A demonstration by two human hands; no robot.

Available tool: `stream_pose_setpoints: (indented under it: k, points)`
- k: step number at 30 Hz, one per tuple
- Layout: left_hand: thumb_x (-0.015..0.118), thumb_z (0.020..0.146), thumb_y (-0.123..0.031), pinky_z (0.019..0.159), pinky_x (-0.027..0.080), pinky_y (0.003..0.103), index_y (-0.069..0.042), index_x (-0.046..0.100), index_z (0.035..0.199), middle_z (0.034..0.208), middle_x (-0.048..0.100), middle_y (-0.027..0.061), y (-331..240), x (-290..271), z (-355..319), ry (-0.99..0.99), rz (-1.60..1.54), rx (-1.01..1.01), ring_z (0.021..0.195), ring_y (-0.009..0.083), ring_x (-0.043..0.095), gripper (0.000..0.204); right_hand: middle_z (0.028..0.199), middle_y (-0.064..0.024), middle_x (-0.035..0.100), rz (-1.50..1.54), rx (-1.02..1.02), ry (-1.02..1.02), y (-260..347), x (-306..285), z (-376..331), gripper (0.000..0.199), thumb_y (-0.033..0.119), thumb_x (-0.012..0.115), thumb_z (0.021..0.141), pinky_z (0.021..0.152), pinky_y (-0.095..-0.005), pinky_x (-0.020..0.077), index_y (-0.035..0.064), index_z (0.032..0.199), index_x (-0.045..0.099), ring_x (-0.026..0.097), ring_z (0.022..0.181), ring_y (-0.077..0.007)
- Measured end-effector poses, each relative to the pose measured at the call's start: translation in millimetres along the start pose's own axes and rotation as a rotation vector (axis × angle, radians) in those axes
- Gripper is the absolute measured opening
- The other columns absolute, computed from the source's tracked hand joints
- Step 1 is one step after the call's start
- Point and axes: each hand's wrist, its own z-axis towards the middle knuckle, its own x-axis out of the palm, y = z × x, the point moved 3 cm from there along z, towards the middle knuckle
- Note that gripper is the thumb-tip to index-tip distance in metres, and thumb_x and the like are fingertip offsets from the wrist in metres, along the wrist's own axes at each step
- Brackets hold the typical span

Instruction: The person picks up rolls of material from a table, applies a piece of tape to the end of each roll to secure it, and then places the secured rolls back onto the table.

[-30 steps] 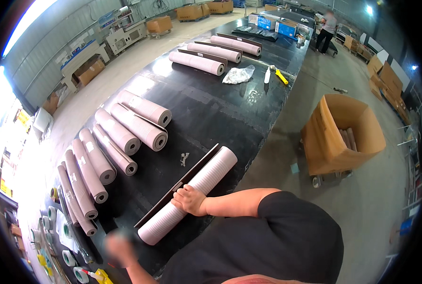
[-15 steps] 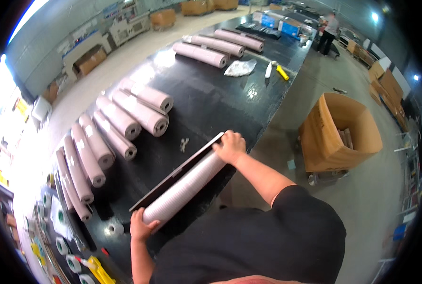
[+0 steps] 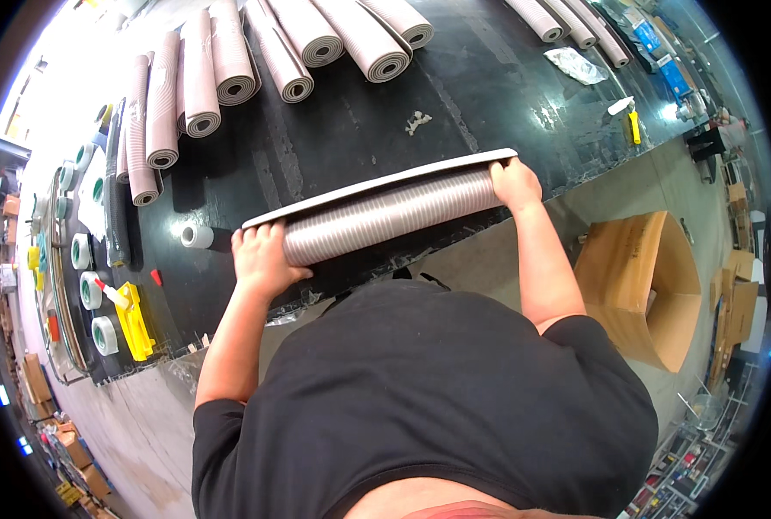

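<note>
At the left end of the ribbed mat roll, I see the left hand half curled, fingers over the pale outer edge and thumb spread along the near side; it has hold of the roll. At the opposite end, the right hand bends round the roll more tightly, though I cannot tell how its hidden fingertips sit. Since a second ago, the right hand has gone from the middle to this end, and the left hand has joined it; both ends are now held, which I judge gives steadier control along the whole length. Between the hands, the roll lies along the near side of the black table, dusky pink with bright ribs. Its free edge stands off on the far side, a dark gap below it, so I take the winding as unsecured. Just left of the left hand is a white tape roll; farther beyond lie other rolled mats. Outside the right forearm stands a cardboard box.
</note>
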Motion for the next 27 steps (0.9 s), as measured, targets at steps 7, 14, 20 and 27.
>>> stream_pose_setpoints:
  k: [7,14,20,27]
  points:
    - [0.093,0.055,-0.048,0.104,0.05,0.041,-0.007,0.065,0.126,0.124,0.068,0.0158,5,-12,70,0.235,-0.219,0.136,0.12,0.0323,0.063,0.086,0.147,-0.0098,0.053,-0.408,-0.072,0.055,58,-14,24,0.064,0.059,0.042,0.1,0.113,-0.0438,0.0396,0.0116,0.134,0.067,0.048,0.138,-0.0289]
    - [0.096,0.057,-0.039,0.106,0.048,0.039,-0.002,0.064,0.129,0.124,0.07,0.0165,37,7,120,0.518,-0.465,0.141,0.121,0.0316,0.064,0.087,0.136,-0.0102,0.059,-0.326,-0.925,0.154,130,23,-41,0.089,0.05,0.088,0.066,0.116,-0.0472,0.0316,0.0133,0.14,0.057,0.048,0.136,-0.0276]
    - [0.036,0.109,-0.053,0.115,0.038,0.038,0.002,0.061,0.136,0.136,0.065,0.0181,105,27,99,0.437,-1.501,-0.092,0.129,0.0267,0.059,0.066,0.141,-0.0131,0.055,-0.289,-0.984,0.147,120,28,-46,0.097,0.032,0.092,0.057,0.115,-0.0485,0.0314,0.0125,0.143,0.051,0.046,0.137,-0.0314]
    - [0.024,0.102,-0.071,0.121,0.029,0.049,-0.003,0.053,0.145,0.15,0.052,0.023,111,99,35,-0.041,-2.621,0.178,0.143,0.0374,0.045,0.085,0.128,-0.0135,0.061,-0.159,-1.265,-0.245,97,53,-50,0.088,0.025,0.087,0.055,0.107,-0.052,0.0384,0.0117,0.135,0.053,0.055,0.123,-0.035]
